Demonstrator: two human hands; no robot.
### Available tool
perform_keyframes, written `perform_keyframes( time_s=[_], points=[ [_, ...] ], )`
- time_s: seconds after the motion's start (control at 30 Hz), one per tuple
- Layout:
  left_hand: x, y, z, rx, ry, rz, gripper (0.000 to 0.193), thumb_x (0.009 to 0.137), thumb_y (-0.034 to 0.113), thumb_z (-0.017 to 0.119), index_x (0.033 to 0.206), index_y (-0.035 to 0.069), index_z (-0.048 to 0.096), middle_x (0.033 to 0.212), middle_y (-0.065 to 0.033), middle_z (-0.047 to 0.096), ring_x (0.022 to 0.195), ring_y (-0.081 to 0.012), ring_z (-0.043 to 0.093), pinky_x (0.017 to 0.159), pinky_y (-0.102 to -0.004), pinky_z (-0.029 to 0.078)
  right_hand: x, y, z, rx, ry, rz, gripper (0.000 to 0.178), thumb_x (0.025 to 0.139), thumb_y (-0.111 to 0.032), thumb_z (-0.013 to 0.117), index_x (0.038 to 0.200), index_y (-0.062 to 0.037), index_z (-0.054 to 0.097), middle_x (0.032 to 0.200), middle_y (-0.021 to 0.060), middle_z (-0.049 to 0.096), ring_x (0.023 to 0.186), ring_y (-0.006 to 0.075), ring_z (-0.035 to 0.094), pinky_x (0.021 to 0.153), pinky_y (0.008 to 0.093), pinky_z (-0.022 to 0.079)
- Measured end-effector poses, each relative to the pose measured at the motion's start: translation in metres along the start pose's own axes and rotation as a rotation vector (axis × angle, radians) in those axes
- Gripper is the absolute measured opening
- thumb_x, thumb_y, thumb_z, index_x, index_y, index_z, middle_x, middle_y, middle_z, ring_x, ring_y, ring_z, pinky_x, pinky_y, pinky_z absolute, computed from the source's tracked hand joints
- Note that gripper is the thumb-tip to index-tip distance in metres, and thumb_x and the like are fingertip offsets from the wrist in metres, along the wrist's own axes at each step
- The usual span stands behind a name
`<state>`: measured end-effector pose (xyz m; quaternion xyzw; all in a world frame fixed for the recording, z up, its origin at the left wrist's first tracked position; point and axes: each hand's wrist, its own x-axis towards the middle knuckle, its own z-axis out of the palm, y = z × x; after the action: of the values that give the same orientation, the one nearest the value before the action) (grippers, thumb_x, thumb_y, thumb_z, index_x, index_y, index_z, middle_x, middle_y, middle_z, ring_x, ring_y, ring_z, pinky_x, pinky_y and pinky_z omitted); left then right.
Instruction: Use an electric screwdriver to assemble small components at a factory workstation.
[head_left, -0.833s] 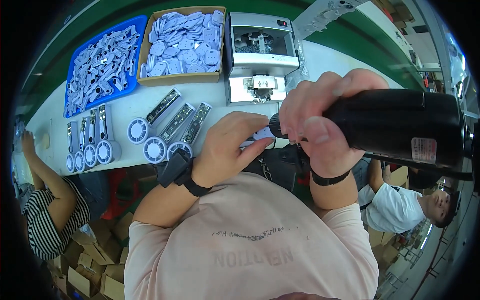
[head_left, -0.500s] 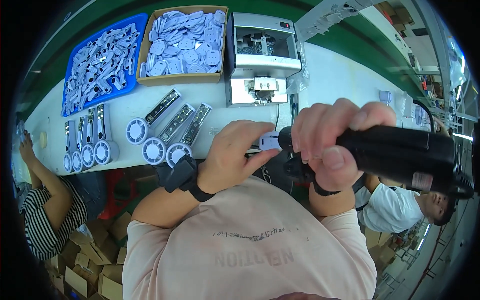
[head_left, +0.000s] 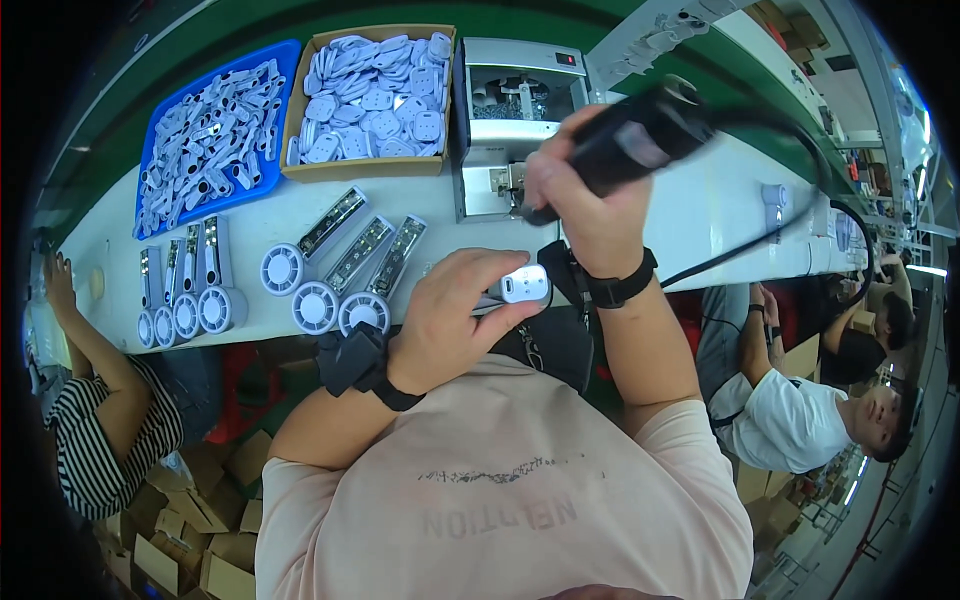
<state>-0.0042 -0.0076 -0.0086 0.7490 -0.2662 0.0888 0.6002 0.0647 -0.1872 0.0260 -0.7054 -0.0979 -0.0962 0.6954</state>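
White desk (head_left: 700, 215) carried six fan units (head_left: 316, 306) and two bins. Left hand (head_left: 450, 320) gripped one small white part (head_left: 522, 285), at six o'clock below the right hand (head_left: 585, 195), which clasped one black driver (head_left: 640, 135).

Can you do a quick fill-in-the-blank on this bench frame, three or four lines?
1. The right hand grips a black powered ____.
2. The left hand holds a small ____ plastic part.
3. The cardboard box of pale parts sits to the right of a ____ tray.
4. Each wrist wears a ____ band.

Missing: screwdriver; white; blue; black
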Motion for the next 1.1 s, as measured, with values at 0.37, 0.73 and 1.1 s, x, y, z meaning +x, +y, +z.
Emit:
perform_keyframes(
  time_s=[0.37,0.73,1.1],
  points=[
    [0.002,-0.005,0.004,0.008,0.014,0.047,0.045,0.080,0.013,0.089,0.119,0.004,0.068,0.106,-0.0132,0.074,0.093,-0.0359,0.071,0.079,-0.0431,0.057,-0.025,-0.096,-0.016,0.512,-0.093,-0.314,0.048,0.089,0.008,0.068,0.129,-0.0047,0.045,0.078,0.0085,0.061,0.059,0.0208,0.058,0.058,0.0391,0.056],
    [0.011,-0.005,0.003,0.036,-0.004,0.176,0.041,0.079,0.011,0.088,0.115,0.003,0.069,0.103,-0.0142,0.073,0.090,-0.0365,0.070,0.078,-0.0428,0.056,-0.022,-0.093,-0.003,0.197,-0.238,-0.261,0.037,0.093,-0.006,0.071,0.123,-0.0090,0.049,0.079,0.0053,0.057,0.061,0.0188,0.056,0.055,0.0345,0.050],
    [0.002,0.008,0.021,0.087,-0.010,-0.031,0.038,0.086,0.011,0.084,0.119,0.002,0.067,0.106,-0.0197,0.071,0.093,-0.0384,0.070,0.081,-0.0419,0.056,-0.037,-0.102,-0.005,0.272,0.013,0.045,0.038,0.083,0.002,0.082,0.111,-0.0034,0.057,0.082,0.0031,0.065,0.074,0.0108,0.063,0.066,0.0256,0.051]
  ],
)
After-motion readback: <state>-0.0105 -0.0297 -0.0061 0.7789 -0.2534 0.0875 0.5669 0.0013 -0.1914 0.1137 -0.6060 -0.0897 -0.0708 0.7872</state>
